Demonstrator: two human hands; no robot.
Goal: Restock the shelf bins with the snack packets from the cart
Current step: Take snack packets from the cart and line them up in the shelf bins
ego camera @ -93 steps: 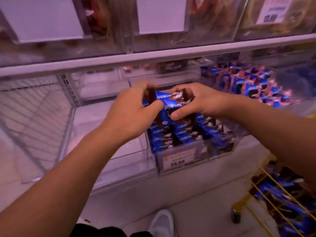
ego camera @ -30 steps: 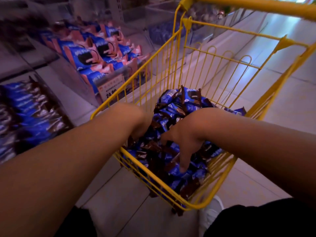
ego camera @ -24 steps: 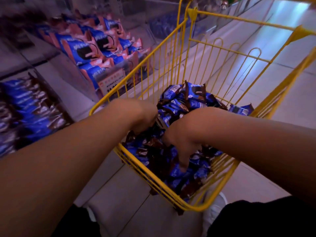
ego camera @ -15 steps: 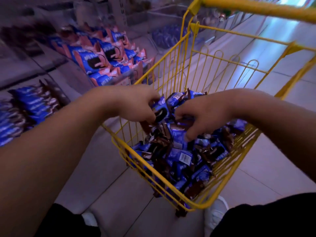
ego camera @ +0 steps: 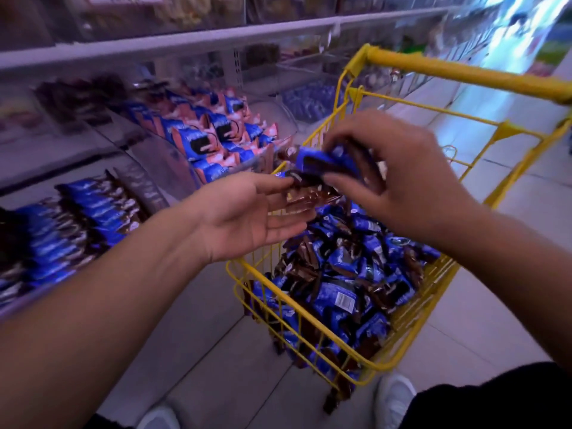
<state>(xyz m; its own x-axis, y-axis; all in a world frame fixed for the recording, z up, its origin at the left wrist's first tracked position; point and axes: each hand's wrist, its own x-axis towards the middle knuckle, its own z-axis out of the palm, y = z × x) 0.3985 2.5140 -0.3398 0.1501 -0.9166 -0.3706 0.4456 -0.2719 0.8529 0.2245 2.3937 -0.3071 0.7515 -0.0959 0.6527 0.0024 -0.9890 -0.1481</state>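
Observation:
A yellow wire cart point(ego camera: 312, 331) holds a heap of blue and brown snack packets point(ego camera: 349, 274). Above its left rim my right hand point(ego camera: 399, 178) grips a small bunch of the packets point(ego camera: 322, 164), fingers curled over them. My left hand point(ego camera: 244, 218) lies palm up just below and to the left, fingers straight, their tips touching the underside of the bunch. On the low shelf at the far left stands a clear bin point(ego camera: 62, 230) filled with rows of the same blue and brown packets.
A second clear bin point(ego camera: 213, 140) of blue and pink packets stands on the shelf between the first bin and the cart. More bins line the upper shelf point(ego camera: 185, 41). The cart's yellow handle point(ego camera: 464, 75) crosses the upper right. My white shoes point(ego camera: 396, 400) stand on the tiled floor.
Both hands have risen out of the cart's heap. My right hand now holds a bunch of packets above the rim, and my left hand has turned palm up beneath it.

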